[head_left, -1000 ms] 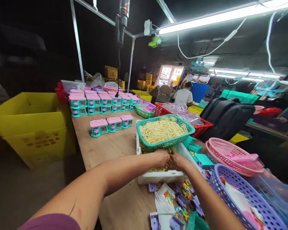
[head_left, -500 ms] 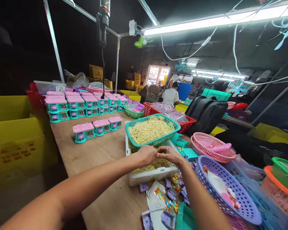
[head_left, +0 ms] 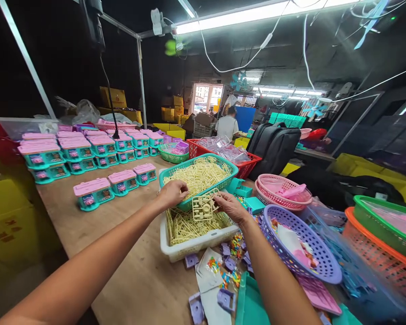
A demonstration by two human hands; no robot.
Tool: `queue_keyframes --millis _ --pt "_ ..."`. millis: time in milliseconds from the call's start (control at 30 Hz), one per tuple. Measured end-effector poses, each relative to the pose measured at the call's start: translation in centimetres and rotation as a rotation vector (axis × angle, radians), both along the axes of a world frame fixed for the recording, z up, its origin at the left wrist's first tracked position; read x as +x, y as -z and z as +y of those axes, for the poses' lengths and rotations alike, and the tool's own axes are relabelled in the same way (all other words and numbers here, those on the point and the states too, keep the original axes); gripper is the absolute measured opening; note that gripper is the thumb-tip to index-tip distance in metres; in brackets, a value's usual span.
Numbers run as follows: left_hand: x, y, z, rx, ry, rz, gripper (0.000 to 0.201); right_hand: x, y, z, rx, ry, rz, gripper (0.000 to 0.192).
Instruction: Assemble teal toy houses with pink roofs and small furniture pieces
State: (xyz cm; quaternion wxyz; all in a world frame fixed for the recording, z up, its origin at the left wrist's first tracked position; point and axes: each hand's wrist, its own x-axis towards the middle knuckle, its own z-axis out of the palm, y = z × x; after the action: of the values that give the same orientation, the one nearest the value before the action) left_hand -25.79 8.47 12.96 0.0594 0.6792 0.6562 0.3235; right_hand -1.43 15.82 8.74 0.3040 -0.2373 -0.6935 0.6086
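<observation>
Two bare hands meet over a white tray (head_left: pixel 176 247) of pale yellow plastic frames on the wooden bench (head_left: pixel 122 234). Right hand (head_left: pixel 230 206): fingers closed in a pinch on one yellow frame (head_left: pixel 205 206), holding it tilted just above the tray's contents. Left hand (head_left: pixel 172 193): fingers curled shut at the frame's upper left corner; whether they actually grip it or a loose piece, cannot tell.

Teal basket (head_left: pixel 230 165), heaped with the same yellow frames, sits stacked on the far end of the white tray, touching it. Lilac basket (head_left: pixel 321 268) just right of the tray, with stacked pink baskets (head_left: pixel 265 193) beyond it. Small purple parts and colourful printed packets (head_left: pixel 223 271) lie near the tray's front edge. Left of the tray, well apart, rows of teal toy houses with pink roofs (head_left: pixel 93 193). Red basket (head_left: pixel 250 162) with clear bags behind the teal basket. A person in a white shirt (head_left: pixel 227 126) stands far behind, back turned.
</observation>
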Motion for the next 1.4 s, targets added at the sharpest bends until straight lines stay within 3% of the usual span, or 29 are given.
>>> queue_keyframes --millis 233,433,567,833,1000,1067,1200,1300,1400 --pt "0.6 -1.0 -0.7 0.237 -0.065 -0.248 0.026 -0.2 -0.2 0.0 0.030 0.031 0.072 0.039" --pt "2.4 -0.4 -0.2 0.189 0.023 -0.466 0.039 0.0 0.3 0.7 0.055 0.107 0.194 0.034" --pt "3.4 0.2 0.3 0.177 0.075 -0.491 0.037 0.1 0.5 0.8 0.057 0.118 0.250 0.033" --pt "3.5 -0.2 -0.2 0.142 0.150 -0.242 0.027 0.0 -0.2 0.2 0.041 0.095 0.277 0.029" --pt "4.4 -0.8 -1.9 0.138 0.140 -0.007 0.014 0.2 -0.1 0.9 -0.064 0.207 0.351 0.035" --pt "5.4 -0.9 -2.4 0.123 0.177 0.166 0.018 0.2 -0.2 1.0 -0.099 0.234 0.363 0.038" --pt "7.6 0.4 -1.7 -0.048 0.381 0.488 0.017 0.1 -0.4 0.6 -0.132 0.224 0.357 0.041" --pt "8.8 2.1 0.1 -0.159 0.494 0.520 0.015 0.0 -0.5 0.3 -0.137 0.217 0.354 0.041" --pt "9.3 2.9 1.7 -0.190 0.509 0.545 0.029 0.0 -0.5 0.3 -0.147 0.220 0.353 0.042"
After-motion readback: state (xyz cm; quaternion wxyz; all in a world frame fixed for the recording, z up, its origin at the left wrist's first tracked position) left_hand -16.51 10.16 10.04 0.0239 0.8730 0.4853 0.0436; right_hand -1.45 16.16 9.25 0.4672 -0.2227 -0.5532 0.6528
